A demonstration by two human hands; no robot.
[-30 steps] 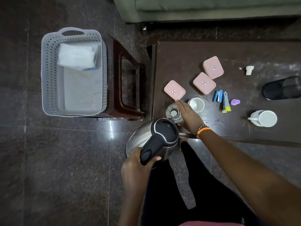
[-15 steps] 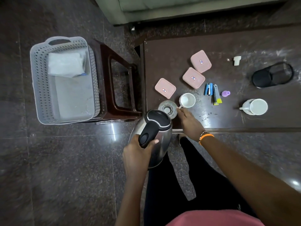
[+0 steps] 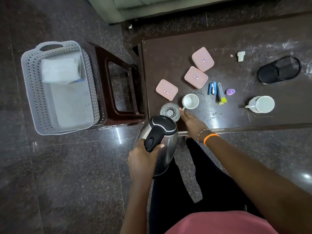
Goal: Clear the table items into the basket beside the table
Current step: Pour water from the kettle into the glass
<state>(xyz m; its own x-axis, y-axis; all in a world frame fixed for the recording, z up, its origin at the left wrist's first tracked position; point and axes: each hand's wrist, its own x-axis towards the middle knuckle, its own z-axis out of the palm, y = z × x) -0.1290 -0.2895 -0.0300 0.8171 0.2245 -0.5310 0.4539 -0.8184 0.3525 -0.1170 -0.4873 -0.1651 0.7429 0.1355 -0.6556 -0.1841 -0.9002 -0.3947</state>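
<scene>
At tabletop edge: left hand gripping heavy steel kettle by handle; right hand seemingly pinching fragile cup handle, beside slippery glass.

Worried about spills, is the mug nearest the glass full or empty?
Empty: the mug stands upright and its bare white inside shows.
</scene>
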